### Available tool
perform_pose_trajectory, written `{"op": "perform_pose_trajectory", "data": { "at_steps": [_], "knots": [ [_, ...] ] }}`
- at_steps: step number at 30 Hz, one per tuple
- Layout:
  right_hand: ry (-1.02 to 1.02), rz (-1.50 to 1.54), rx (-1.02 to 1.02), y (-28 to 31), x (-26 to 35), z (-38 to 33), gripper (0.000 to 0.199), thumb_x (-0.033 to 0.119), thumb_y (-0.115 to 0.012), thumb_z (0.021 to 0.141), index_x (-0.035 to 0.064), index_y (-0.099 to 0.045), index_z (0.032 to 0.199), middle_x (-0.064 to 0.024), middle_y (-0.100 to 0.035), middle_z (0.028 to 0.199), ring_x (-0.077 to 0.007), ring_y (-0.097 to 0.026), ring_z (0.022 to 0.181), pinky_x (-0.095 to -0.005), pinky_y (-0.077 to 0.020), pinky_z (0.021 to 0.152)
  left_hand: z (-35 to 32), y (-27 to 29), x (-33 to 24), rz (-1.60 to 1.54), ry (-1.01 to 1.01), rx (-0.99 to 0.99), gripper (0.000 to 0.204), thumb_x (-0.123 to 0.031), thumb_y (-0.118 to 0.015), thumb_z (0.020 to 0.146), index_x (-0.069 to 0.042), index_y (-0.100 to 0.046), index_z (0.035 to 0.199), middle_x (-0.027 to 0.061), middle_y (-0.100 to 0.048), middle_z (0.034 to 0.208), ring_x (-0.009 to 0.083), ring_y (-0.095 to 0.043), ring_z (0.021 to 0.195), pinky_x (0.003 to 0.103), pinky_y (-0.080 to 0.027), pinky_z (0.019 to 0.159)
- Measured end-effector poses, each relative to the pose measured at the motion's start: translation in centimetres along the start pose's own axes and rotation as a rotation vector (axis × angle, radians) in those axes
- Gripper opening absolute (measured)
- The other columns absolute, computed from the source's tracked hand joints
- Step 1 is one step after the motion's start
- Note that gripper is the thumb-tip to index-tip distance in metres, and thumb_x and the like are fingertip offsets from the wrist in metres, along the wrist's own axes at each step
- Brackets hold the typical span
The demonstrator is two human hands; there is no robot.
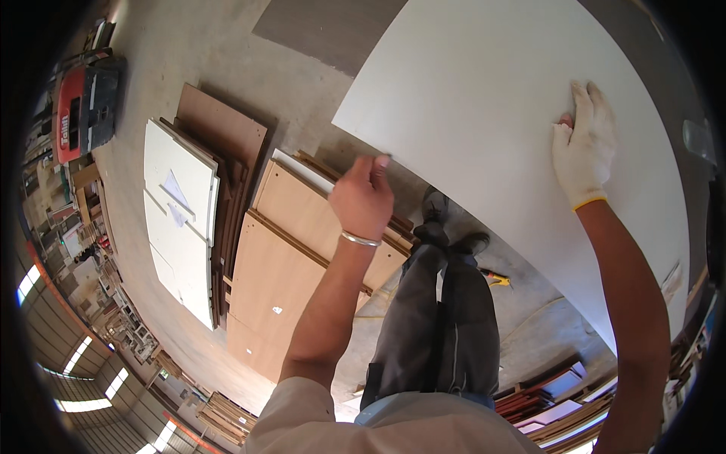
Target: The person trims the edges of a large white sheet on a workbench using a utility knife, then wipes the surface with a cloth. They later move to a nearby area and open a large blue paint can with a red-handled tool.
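Observation:
A large white board (484,98) lies flat in front of me and reaches to the right. My right hand (586,144), in a pale work glove with a yellow cuff, rests on it with the fingers stretched out and a bare thumb tip showing. My left hand (364,195) is bare, with a silver bangle (360,239) at the wrist. Its fingers are curled with thumb and forefinger pressed together, close to the board's near left edge. What they hold, if anything, is too small to make out.
Stacked wood-coloured panels (280,257) lie left of my legs, beside a pile topped with white panels (178,223). A yellow-handled tool (496,278) is on the floor by my shoes. A red and black machine (85,113) stands far left. More boards (544,397) are stacked at lower right.

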State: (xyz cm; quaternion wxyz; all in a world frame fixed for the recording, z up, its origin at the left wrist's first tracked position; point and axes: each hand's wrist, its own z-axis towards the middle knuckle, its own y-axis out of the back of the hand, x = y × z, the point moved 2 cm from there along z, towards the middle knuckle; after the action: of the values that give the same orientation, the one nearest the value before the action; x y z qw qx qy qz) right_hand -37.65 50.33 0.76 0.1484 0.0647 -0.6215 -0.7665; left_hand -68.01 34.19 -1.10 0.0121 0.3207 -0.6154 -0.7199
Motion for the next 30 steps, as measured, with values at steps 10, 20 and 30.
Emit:
{"op": "perform_pose_trajectory", "data": {
  "at_steps": [10,20,30],
  "knots": [
    [0.01,-0.044,-0.122,-0.6,-0.2,-0.2,0.05,0.023,-0.065,0.086,0.012,-0.057,0.134,-0.012,-0.054,0.142,-0.0312,-0.046,0.134,-0.0469,-0.0378,0.112,-3.5,-1.2,-2.9,-0.018,-0.06,0.106,0.037,-0.029,-0.067,0.099,-0.005,-0.054,0.073,0.0153,-0.054,0.056,0.0355,-0.05,0.049,0.041,-0.04,0.046],
    [-0.099,-0.01,-0.13,-0.7,0.2,-0.5,0.047,0.02,-0.062,0.089,0.0141,-0.059,0.135,-0.0083,-0.052,0.146,-0.0319,-0.048,0.133,-0.0455,-0.043,0.108,-6.6,-2.6,-5.3,-0.068,-0.1,0.107,0.025,-0.028,-0.067,0.098,-0.007,-0.068,0.085,0.0151,-0.06,0.062,0.0355,-0.057,0.053,0.042,-0.044,0.05],
    [0.072,0.322,-0.201,0.9,-2.1,-3.8,0.041,0.016,-0.065,0.079,0.0042,-0.065,0.118,-0.0177,-0.057,0.135,-0.0381,-0.048,0.131,-0.0497,-0.0373,0.113,-15.8,-6.0,-13.1,-0.068,-0.197,0.17,0.021,-0.027,-0.068,0.096,-0.009,-0.067,0.084,0.0142,-0.064,0.065,0.0371,-0.062,0.057,0.044,-0.045,0.049]
  ]
}}
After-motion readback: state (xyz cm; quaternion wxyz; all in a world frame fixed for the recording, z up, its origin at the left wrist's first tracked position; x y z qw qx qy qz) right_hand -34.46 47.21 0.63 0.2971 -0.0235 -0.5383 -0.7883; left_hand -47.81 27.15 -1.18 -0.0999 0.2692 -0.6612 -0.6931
